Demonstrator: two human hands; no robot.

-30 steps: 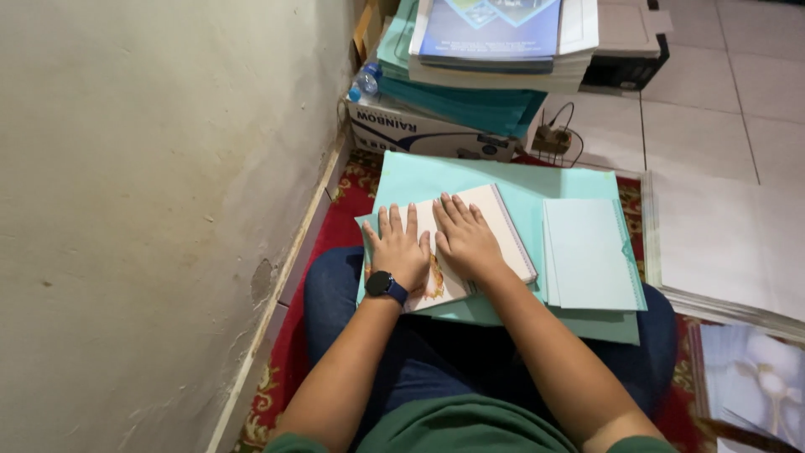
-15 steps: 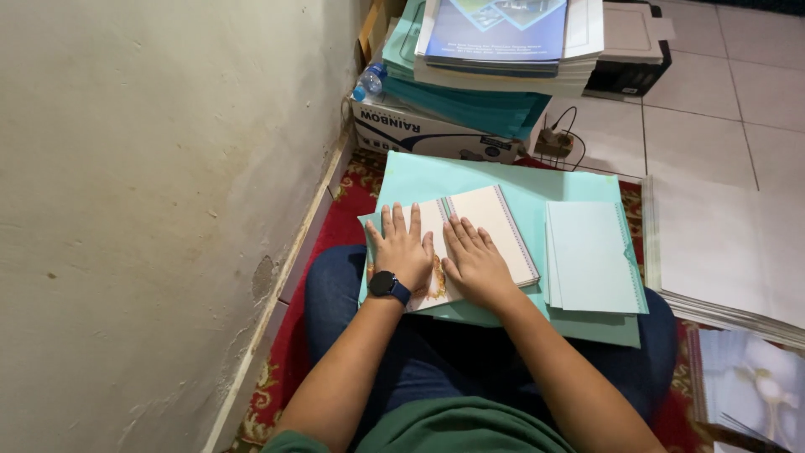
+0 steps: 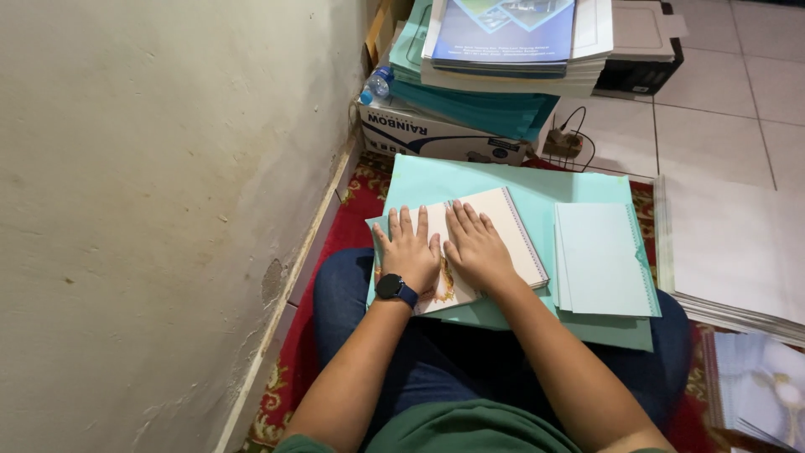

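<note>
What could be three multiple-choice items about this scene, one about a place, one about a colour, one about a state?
1. Where does the smaller stack of mint sheets lie?
A. right of the hands
B. left of the hands
C. on the cardboard box

2. What colour is the watch on the left wrist?
A. white
B. red
C. dark

3. How do the left hand and right hand rest on the white booklet?
A. closed into fists
B. flat, palms down
C. lifted above it

Answers:
1. A, the stack sits on the large mint sheet to the right of both hands.
2. C, the band and face look dark.
3. B, the fingers are spread and lie on the page.
</note>
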